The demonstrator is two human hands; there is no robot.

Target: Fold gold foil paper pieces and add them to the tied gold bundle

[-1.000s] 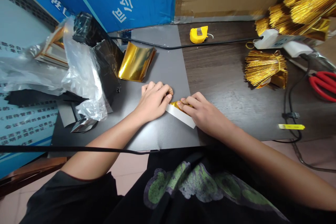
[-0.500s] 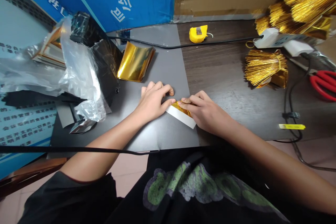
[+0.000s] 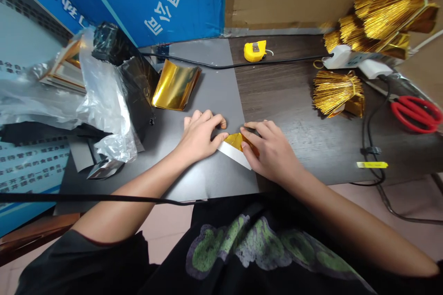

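Note:
A small sheet of gold foil paper (image 3: 234,140), partly folded, lies on the grey mat in front of me. Its white lower band slants down to the right. My left hand (image 3: 205,134) has its fingers curled on the mat, and its thumb pins the paper's left corner. Over the right part of the paper lies my right hand (image 3: 268,148), its thumb on the white band and its fingertips at the upper edge. That hand hides the paper's right end. Behind my left hand rests a stack of gold foil sheets (image 3: 176,85).
A yellow tape measure (image 3: 255,51) sits beside a black cable at the back. To the right are a tied bundle of folded gold paper (image 3: 337,92), more bundles (image 3: 391,14) and red-handled scissors (image 3: 415,114). Crumpled clear plastic (image 3: 104,97) lies at left.
My right hand has shifted, its fingers spreading from a close pinch near my left thumb to lie over the paper's right part. More gold shows. My left hand keeps its place on the paper.

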